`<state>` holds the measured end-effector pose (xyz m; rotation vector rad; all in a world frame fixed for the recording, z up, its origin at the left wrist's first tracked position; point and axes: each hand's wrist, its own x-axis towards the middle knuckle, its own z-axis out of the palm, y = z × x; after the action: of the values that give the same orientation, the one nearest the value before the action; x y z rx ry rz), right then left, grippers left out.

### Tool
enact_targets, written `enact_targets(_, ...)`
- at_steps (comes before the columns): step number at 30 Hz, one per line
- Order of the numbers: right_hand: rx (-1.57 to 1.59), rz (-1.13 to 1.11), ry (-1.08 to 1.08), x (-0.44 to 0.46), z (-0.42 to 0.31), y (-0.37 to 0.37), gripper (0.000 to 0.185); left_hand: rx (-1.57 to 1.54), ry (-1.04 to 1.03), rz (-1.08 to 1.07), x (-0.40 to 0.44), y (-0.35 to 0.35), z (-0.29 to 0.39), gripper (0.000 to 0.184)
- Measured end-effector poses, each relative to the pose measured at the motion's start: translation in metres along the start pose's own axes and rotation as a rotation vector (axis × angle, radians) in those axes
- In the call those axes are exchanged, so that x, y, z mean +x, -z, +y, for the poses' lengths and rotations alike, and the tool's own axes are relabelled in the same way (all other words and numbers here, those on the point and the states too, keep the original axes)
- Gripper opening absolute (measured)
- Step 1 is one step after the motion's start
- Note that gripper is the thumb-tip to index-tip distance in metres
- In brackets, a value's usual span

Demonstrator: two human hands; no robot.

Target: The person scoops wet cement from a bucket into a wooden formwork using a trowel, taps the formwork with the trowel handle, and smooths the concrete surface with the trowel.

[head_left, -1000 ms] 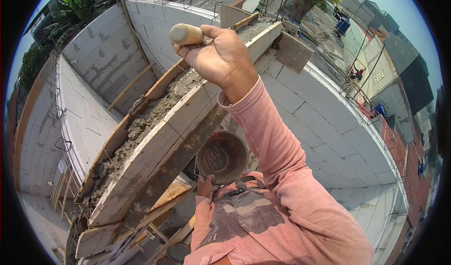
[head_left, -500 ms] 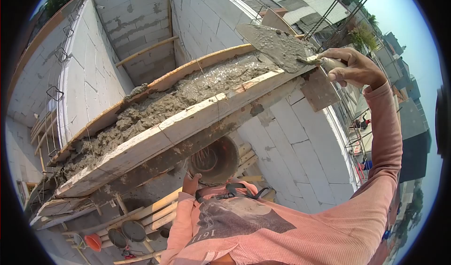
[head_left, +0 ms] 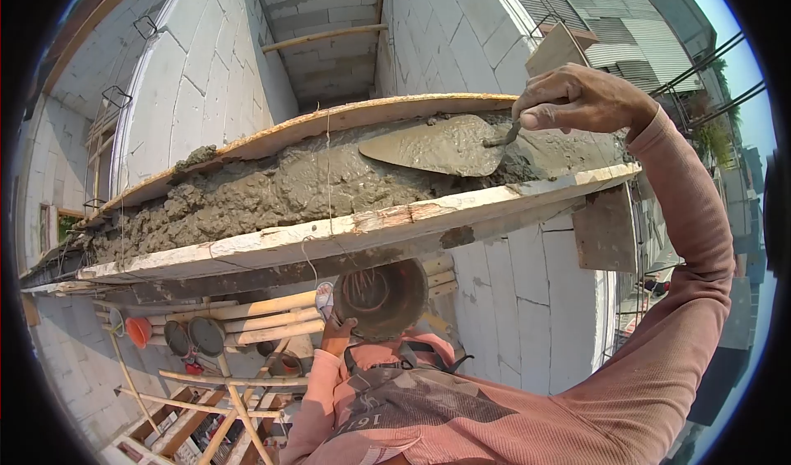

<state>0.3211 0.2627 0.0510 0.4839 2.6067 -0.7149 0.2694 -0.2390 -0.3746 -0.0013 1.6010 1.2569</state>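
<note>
My right hand (head_left: 577,101) is closed round the handle of a trowel (head_left: 441,145). The trowel's blade lies flat on wet grey concrete (head_left: 272,186) that fills a long trough between two wooden form boards. Low in front of my chest, my left hand (head_left: 338,333) grips the rim of a dark round bucket (head_left: 381,300), which looks empty apart from grey smears. The near form board (head_left: 412,211) runs between the bucket and the trowel. A thin wire crosses the trough left of the blade.
Block walls (head_left: 198,61) rise beyond the trough and at the right. Below left are bamboo poles (head_left: 272,307), an orange bucket (head_left: 138,331) and dark buckets (head_left: 206,336). A square board (head_left: 606,228) hangs at the right, and steel bars (head_left: 709,65) stick out above it.
The trowel, earlier raised at the trough's right end, has come down and left onto the concrete. My right hand now has its back upward. The view has turned; my left hand still holds the bucket.
</note>
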Motion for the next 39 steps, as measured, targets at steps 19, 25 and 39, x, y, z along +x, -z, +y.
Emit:
enact_targets(19,-0.460,-0.293,0.093,0.000,0.019,0.033,0.044,-0.116,0.038,0.048,0.007,-0.026,-0.016,0.057)
enact_targets(25,-0.386,-0.277,-0.060,-0.030,0.029,0.068,0.044,-0.004,-0.044,0.016,0.008,-0.029,-0.010,0.053)
enact_targets(39,-0.493,0.221,0.500,-0.036,0.026,-0.013,0.034,0.068,0.172,0.079,0.015,-0.010,-0.052,0.042)
